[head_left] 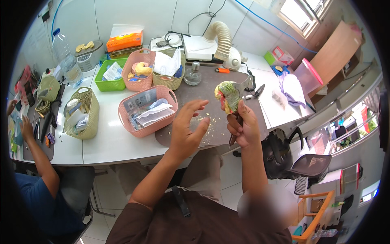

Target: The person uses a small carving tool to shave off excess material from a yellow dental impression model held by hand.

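Note:
In front of me, over the desk, my right hand (245, 126) grips a small green and yellow figure (229, 95) with a scaly-looking surface and a red part on its left side. A brown stick-like handle (232, 139) pokes out below the same fist. Beside the figure's top shows a flat grey metal piece (245, 84); whether it joins that handle is hidden by my fingers. My left hand (189, 128) hovers to the left of the figure, apart from it, with fingers spread and nothing in them. Pale crumbs (209, 127) lie on the brown mat (185, 140) below.
A pink basket (148, 131) of packets stands left of my left hand, with more baskets (110, 83) behind. A glass bottle (193, 75) and a white machine with a ribbed hose (219, 38) are farther back. At left, a co-worker's arm (42, 162) reaches over the desk.

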`<move>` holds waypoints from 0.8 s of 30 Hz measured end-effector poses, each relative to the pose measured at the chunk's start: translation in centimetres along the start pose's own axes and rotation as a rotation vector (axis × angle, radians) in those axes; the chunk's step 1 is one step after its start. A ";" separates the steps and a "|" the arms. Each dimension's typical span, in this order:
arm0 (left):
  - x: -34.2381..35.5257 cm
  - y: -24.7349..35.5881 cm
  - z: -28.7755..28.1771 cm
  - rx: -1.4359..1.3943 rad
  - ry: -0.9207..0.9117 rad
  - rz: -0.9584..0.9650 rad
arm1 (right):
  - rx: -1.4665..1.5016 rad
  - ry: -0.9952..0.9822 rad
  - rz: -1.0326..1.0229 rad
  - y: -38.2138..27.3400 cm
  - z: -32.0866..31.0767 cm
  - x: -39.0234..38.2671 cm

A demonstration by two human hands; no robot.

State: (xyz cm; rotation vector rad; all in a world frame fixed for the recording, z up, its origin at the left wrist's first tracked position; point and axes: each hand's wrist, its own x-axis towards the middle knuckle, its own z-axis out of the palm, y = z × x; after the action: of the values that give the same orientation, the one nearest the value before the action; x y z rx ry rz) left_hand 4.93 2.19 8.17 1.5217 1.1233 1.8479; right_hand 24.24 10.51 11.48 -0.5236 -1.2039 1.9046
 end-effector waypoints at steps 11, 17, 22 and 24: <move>-1.6 -2.3 0.3 -0.286 -0.062 -0.244 | 0.335 0.040 0.146 0.2 1.6 -0.2; -2.2 -4.0 -0.5 -0.514 -0.119 -0.460 | -0.082 0.033 -0.090 2.4 -0.3 -0.6; -2.5 -4.5 -0.1 -0.726 -0.141 -0.388 | -1.242 0.236 -0.983 3.8 0.3 0.5; -2.3 -4.5 1.2 -0.718 -0.104 -0.222 | -1.453 0.165 -1.086 4.1 0.2 0.2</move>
State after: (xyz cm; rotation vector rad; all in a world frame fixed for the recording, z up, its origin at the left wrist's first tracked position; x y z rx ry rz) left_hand 6.08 3.09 3.20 1.0114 0.4631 1.7244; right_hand 22.33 9.67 7.93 -0.5068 -2.0165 -0.1025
